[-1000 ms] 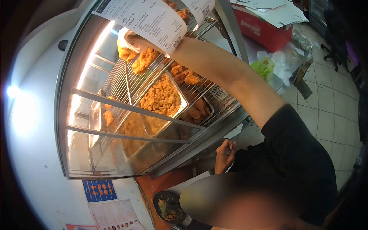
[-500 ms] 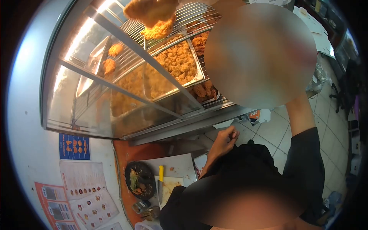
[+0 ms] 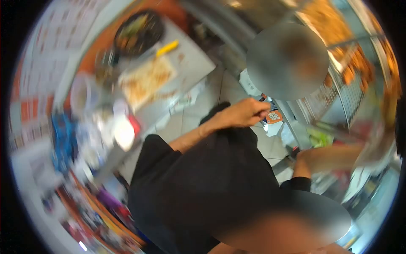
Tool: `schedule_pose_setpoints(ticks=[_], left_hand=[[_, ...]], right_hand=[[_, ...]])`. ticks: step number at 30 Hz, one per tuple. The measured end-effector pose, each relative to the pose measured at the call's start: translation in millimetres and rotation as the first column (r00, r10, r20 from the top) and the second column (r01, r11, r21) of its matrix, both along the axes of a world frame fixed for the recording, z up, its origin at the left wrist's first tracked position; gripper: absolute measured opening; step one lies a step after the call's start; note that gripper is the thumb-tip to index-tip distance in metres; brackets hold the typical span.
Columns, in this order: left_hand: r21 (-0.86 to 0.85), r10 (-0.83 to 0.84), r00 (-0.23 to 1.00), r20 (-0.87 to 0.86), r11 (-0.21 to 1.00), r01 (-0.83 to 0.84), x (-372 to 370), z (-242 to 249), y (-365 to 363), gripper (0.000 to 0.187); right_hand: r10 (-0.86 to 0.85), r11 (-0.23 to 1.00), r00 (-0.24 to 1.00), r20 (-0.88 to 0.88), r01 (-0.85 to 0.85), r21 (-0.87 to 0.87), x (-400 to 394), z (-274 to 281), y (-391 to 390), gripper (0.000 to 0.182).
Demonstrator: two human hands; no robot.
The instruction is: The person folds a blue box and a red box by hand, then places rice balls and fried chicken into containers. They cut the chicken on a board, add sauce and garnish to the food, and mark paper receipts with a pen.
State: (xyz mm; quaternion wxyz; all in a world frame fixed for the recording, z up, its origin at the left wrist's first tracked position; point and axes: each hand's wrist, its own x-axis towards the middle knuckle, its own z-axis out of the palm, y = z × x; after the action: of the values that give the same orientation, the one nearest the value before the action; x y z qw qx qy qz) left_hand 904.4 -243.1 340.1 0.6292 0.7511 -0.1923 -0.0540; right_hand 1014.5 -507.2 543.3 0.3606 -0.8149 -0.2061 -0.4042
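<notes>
My left hand (image 3: 251, 112) is held in front of my dark clothing with its fingers curled in, and no object shows in it. Below and beyond it lies an orange-and-black printed package (image 3: 273, 116). My right forearm reaches to the right edge, beside the glass-fronted food cabinet, where my right hand (image 3: 380, 142) is smeared by motion. What it holds, if anything, cannot be made out. Fried food (image 3: 357, 67) shows in the cabinet, near a wire rack (image 3: 349, 99).
At the upper left is a metal worktop (image 3: 196, 63) with a stained cutting board (image 3: 148, 80), a yellow-handled knife (image 3: 167, 48) and a black bowl of food scraps (image 3: 139, 34). Clear tubs (image 3: 82, 95) and a blue bag (image 3: 63, 139) stand further left. Floor tiles show below.
The view has swung round: the cabinet is now on the right and the worktop at the upper left. My right arm now stretches sideways to the right. My left hand stays curled.
</notes>
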Motion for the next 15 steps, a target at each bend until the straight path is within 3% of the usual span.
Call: schedule_pose_setpoints(ticks=[2,4,6,7,8,9,10,11,13,15], left_hand=[[0.07,0.221,0.974,-0.043,0.973,-0.218,-35.7,-15.7,20.2,0.013],[0.137,0.391,0.907,-0.158,0.918,-0.372,-78.9,-30.2,46.1,0.015],[0.21,0.515,0.82,-0.249,0.856,-0.473,-119.2,-45.9,72.1,0.016],[0.253,0.627,0.731,-0.269,0.778,-0.574,-143.8,-56.6,83.3,0.018],[0.297,0.722,0.631,-0.285,0.692,-0.658,-165.2,-62.0,92.0,0.02],[0.304,0.731,0.617,-0.293,0.683,-0.665,-181.3,-62.2,100.5,0.02],[0.342,0.778,0.536,-0.327,0.626,-0.701,-196.4,-61.4,111.7,0.021],[0.383,0.819,0.451,-0.354,0.567,-0.729,-210.5,-61.5,123.7,0.023],[0.401,0.848,0.409,-0.338,0.523,-0.752,-233.8,-71.2,143.7,0.024],[0.36,0.907,0.285,-0.309,0.389,-0.848,-250.0,-73.7,166.9,0.025]], right_hand=[[0.199,0.976,0.974,-0.104,-0.187,0.115,-23.8,-22.8,26.8,0.034],[0.38,0.921,0.861,-0.338,-0.319,0.223,-36.8,-52.9,58.7,0.034],[0.418,0.901,0.596,-0.686,-0.368,0.23,-31.5,-90.5,110.0,0.034],[0.335,0.9,0.378,-0.863,-0.401,0.174,-28.8,-109.1,149.6,0.034],[0.462,0.728,0.448,-0.765,-0.685,0.038,-9.9,-169.2,178.9,0.037],[0.358,0.782,0.132,-0.924,-0.583,0.22,-24.6,-174.3,239.2,0.044],[0.412,0.668,0.1,-0.906,-0.71,0.225,-9.8,-252.8,276.2,0.045],[0.476,0.522,0.055,-0.878,-0.821,0.232,-12.6,-286.4,319.4,0.044],[0.321,0.225,-0.026,-0.947,-0.969,0.103,-33.5,-310.9,410.2,0.039],[0.42,0.09,0.111,-0.901,-0.993,-0.081,-56.7,-348.0,484.3,0.044]])
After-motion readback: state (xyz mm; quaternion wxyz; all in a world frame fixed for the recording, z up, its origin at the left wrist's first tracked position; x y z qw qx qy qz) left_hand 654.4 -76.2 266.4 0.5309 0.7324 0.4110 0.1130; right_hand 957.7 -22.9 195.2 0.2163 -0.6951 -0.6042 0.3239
